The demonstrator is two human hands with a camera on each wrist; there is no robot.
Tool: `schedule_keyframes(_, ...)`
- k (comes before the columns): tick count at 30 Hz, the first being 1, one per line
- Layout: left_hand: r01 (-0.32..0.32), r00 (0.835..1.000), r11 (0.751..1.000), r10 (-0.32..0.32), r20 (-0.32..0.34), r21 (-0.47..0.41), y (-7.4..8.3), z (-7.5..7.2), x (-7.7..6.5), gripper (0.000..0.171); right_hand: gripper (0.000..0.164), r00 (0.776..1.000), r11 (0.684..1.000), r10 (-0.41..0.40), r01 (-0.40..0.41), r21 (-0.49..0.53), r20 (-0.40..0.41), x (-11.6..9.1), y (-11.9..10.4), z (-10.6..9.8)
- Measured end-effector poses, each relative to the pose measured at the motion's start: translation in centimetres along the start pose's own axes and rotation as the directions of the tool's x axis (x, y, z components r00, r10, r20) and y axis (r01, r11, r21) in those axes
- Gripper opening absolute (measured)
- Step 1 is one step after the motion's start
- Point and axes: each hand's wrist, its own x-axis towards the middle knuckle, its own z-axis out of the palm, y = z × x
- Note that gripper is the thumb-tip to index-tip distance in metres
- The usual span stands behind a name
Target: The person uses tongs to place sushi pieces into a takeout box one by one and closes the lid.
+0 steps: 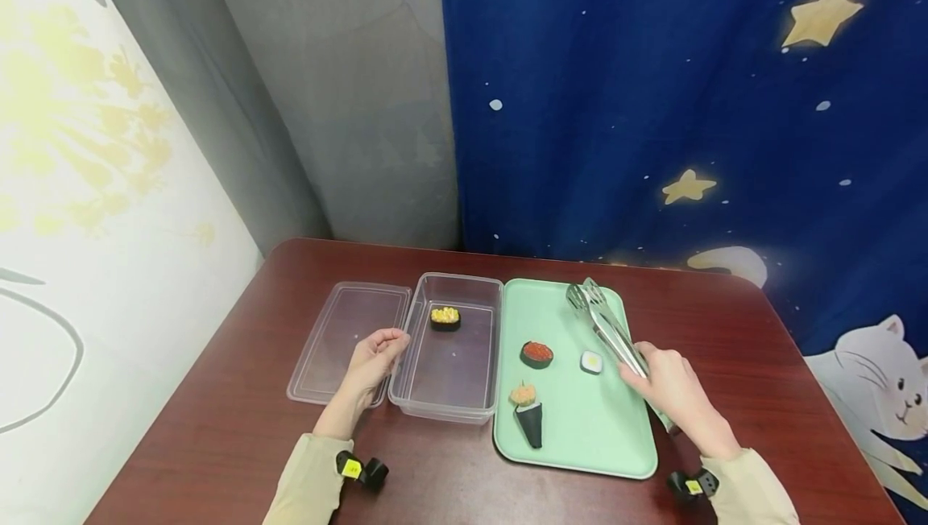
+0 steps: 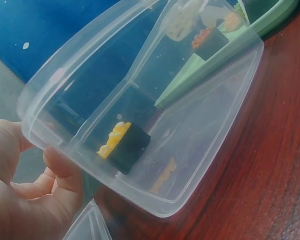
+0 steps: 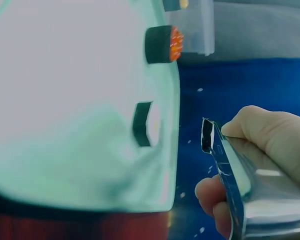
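Observation:
My left hand (image 1: 375, 360) pinches the left rim of a clear plastic container (image 1: 464, 368), thumb and fingers at the edge in the left wrist view. Inside, toward the back, sits a corn-topped sushi piece (image 1: 445, 318) wrapped in black. My right hand (image 1: 670, 384) grips metal tongs (image 1: 616, 333) over the right side of a mint-green tray (image 1: 580, 436), their slotted heads pointing to the far edge. On the tray lie a red-roe sushi piece (image 1: 537, 354), a small white-and-yellow roll (image 1: 590, 361) and a black cone hand roll (image 1: 530, 422) with a pale orange top.
A clear lid (image 1: 337, 340) lies flat left of the container, partly behind my left hand. The tray stands right against the container's right side. All of it is on a dark red wooden table (image 1: 239, 396), with a blue star-patterned curtain (image 1: 580, 146) behind.

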Motion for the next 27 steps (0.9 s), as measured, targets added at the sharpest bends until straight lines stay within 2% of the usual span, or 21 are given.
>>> schedule_keyframes(8,-0.02,1.0,1.0,0.02,-0.003,0.002,-0.2,-0.1,0.2,0.011,0.022,0.997,0.997,-0.07,0.069,0.032,0.023,1.6,-2.3,-0.2)
schedule_keyframes(17,0.002,1.0,1.0,-0.002,-0.005,0.002,-0.1,0.0,0.1,0.013,0.024,0.991,0.991,-0.116,0.11,0.082,0.061,3.5,-5.6,0.4)
schedule_keyframes(27,-0.001,1.0,1.0,0.001,-0.004,-0.004,0.1,0.0,-0.1,0.014,0.016,0.969,0.972,-0.207,0.188,0.139,0.135,4.8,-8.5,1.0)
